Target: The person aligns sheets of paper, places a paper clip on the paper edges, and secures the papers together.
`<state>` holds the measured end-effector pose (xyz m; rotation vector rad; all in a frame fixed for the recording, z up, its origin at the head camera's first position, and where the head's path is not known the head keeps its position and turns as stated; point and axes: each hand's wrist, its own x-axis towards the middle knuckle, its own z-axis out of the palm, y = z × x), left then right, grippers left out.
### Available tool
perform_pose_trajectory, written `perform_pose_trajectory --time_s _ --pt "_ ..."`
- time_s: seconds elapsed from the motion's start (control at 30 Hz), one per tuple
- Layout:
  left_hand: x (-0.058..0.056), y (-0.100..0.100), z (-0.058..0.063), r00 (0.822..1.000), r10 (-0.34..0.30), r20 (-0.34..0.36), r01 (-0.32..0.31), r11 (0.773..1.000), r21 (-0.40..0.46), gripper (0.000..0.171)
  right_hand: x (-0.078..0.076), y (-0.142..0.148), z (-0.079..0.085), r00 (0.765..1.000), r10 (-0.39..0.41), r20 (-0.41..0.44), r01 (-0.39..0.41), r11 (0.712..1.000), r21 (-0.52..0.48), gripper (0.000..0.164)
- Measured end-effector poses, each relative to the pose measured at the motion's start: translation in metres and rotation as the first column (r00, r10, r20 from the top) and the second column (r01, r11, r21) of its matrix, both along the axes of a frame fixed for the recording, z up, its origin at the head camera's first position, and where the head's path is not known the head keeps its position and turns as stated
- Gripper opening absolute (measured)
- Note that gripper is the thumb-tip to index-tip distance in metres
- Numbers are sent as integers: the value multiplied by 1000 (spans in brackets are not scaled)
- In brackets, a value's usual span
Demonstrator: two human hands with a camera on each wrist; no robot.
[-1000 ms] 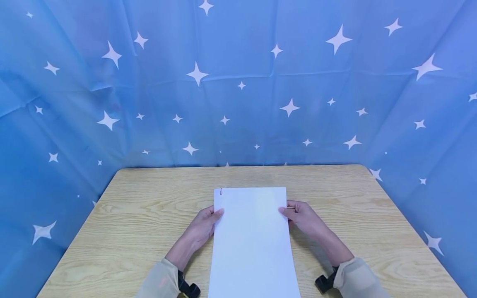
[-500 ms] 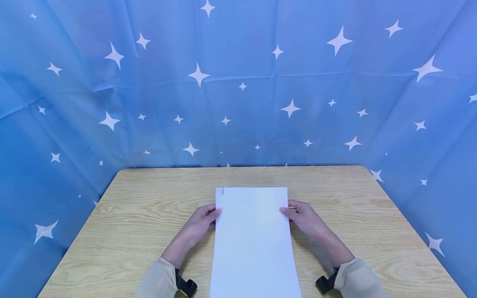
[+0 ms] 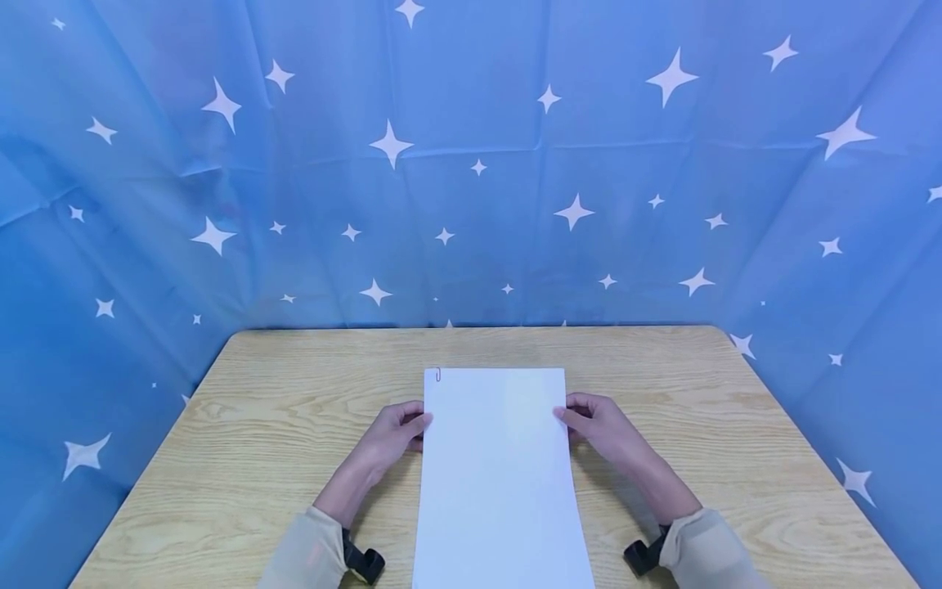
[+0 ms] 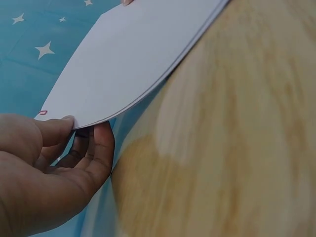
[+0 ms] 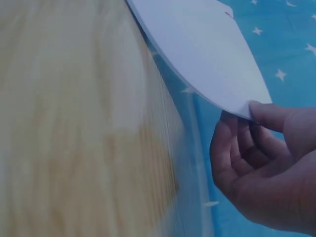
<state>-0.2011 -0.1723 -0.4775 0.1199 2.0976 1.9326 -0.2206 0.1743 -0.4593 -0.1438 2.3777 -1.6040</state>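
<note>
A stack of white paper sheets point(image 3: 500, 474) runs from the front of the head view toward the middle of the table, its far end curving upward off the wood in both wrist views. A small red paper clip point(image 3: 438, 375) sits on its far left corner. My left hand point(image 3: 390, 438) pinches the left edge, thumb on top and fingers beneath. On the opposite edge my right hand point(image 3: 599, 425) pinches the sheets the same way. In the left wrist view the thumb point(image 4: 59, 129) lies close to the clip point(image 4: 43, 112).
The wood-grain table point(image 3: 294, 393) has rounded far corners. Behind and beside it hangs a blue curtain point(image 3: 471, 196) with white stars. Black wrist straps with cameras point(image 3: 364, 564) show below both sleeves.
My left hand has shifted slightly left, its thumb now covering less of the sheets. The right hand keeps its place, and the paper stays nearly where it was.
</note>
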Motion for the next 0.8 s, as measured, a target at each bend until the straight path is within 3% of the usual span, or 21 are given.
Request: perform_pose_trajectory --time_s 0.47,0.8 --pt "-4 -2 -2 1000 17 11 -17 1000 19 24 -2 -4 -3 995 -98 23 99 995 -14 19" --pt "-4 -2 -3 998 59 21 -59 998 1 26 -2 -4 -4 995 -70 65 72 997 -31 26"
